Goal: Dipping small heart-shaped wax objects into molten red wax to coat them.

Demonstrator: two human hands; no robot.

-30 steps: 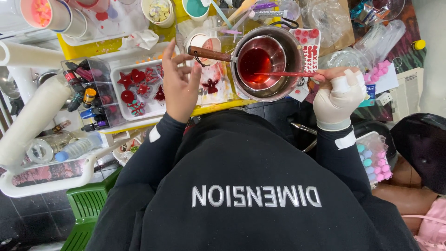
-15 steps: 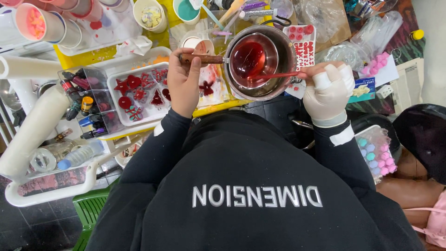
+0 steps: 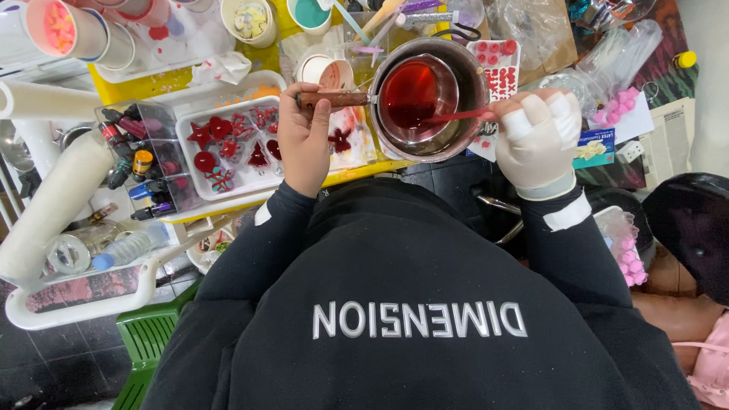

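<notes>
Steel pot (image 3: 471, 91) sits between the hands, with a smaller pan (image 3: 414, 95) of red liquid inside. A white tray (image 3: 199, 173) of red shapes lies just left of the left hand (image 3: 304, 140), which is closed around the pan's wooden handle (image 3: 334, 99). The gloved right hand (image 3: 539, 137) pinches a red stick (image 3: 456, 116) dipped in the liquid.

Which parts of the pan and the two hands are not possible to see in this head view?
- Left hand: palm and fingertips, wrapped around the wooden handle.
- Right hand: skin, under the white glove.
- Red stick: lower end, beneath the red liquid.
- Small pan: bottom, covered by the liquid.
</notes>
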